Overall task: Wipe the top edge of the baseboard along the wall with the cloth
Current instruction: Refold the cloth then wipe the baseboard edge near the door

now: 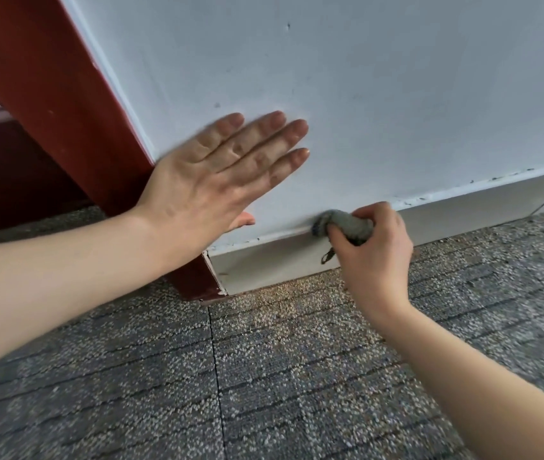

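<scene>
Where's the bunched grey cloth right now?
Head view, centre-right: the bunched grey cloth is gripped in the right hand, on the top edge of the white baseboard.

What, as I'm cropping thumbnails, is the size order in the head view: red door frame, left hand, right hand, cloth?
1. red door frame
2. left hand, spread flat
3. right hand, curled, so it only looks smaller
4. cloth, bunched in that hand

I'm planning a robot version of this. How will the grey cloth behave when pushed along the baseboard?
Probably floppy: the cloth is bunched in the right hand, a loose end dangling. Likely light, since one hand wads it small.
</scene>
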